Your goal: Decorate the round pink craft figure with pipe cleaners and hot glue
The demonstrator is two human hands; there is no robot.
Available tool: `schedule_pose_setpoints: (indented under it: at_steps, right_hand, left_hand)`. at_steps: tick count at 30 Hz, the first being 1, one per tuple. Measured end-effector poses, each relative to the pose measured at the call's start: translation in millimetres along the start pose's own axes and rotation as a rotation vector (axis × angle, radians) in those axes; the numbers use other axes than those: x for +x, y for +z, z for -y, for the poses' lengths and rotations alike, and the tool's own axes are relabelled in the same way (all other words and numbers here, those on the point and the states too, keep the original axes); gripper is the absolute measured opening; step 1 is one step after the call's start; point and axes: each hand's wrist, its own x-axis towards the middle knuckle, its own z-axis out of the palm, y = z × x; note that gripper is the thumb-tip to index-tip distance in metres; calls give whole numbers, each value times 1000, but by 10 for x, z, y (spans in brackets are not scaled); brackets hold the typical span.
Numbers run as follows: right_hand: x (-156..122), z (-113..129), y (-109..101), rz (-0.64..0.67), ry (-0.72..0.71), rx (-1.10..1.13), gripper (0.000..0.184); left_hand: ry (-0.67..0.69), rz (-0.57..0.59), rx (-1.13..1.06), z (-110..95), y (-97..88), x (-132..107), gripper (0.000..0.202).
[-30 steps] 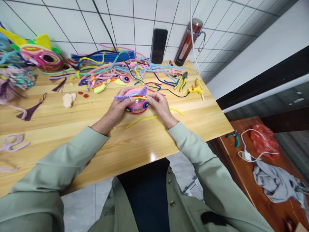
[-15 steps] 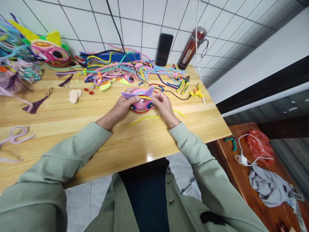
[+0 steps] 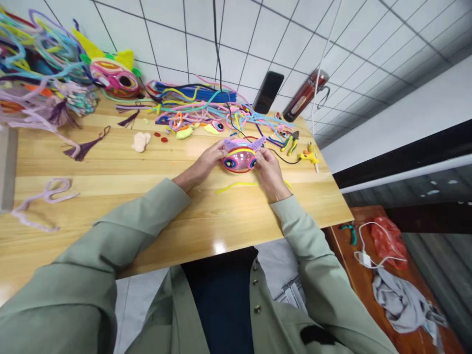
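Note:
A small craft figure (image 3: 242, 158) with a clear pink dome, two blue-and-pink ringed eyes and two purple fuzzy ears is held just over the table. Red and yellow pipe-cleaner strips edge its dome. My left hand (image 3: 209, 161) grips its left side near the ear, fingers partly hidden behind. On the opposite side, my right hand (image 3: 271, 171) pinches the edge beside the right eye and ear. A yellow pipe cleaner (image 3: 236, 185) lies on the wood below the figure, passing under my right hand.
Pipe cleaners (image 3: 195, 101) lie heaped along the tiled wall, with a finished-looking pink and yellow figure (image 3: 117, 77) at left. Pliers (image 3: 291, 141) and a yellow glue gun (image 3: 309, 156) rest to the right. Behind stand a phone (image 3: 269, 92) and a red flask (image 3: 306, 96).
The camera view has turned left, so the scene sits further right. My left thumb has moved off the dome's front to its side, and both eyes now show more fully.

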Motion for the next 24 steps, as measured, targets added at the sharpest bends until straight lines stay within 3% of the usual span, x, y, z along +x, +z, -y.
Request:
schedule_pose_setpoints:
  at_steps: [6, 12, 19, 24]
  right_hand:
    - [155, 165, 56, 47, 62, -42, 72]
    - [362, 140, 197, 16, 58, -35, 71]
    - [219, -18, 178, -62, -2, 58, 73]
    - [152, -111, 198, -66, 25, 59, 71]
  left_hand:
    - [93, -50, 24, 20, -72, 110, 56]
    - [113, -124, -25, 191, -196, 210, 73]
    - [95, -59, -111, 277, -110, 180, 76]
    - [78, -104, -15, 303, -123, 171, 71]
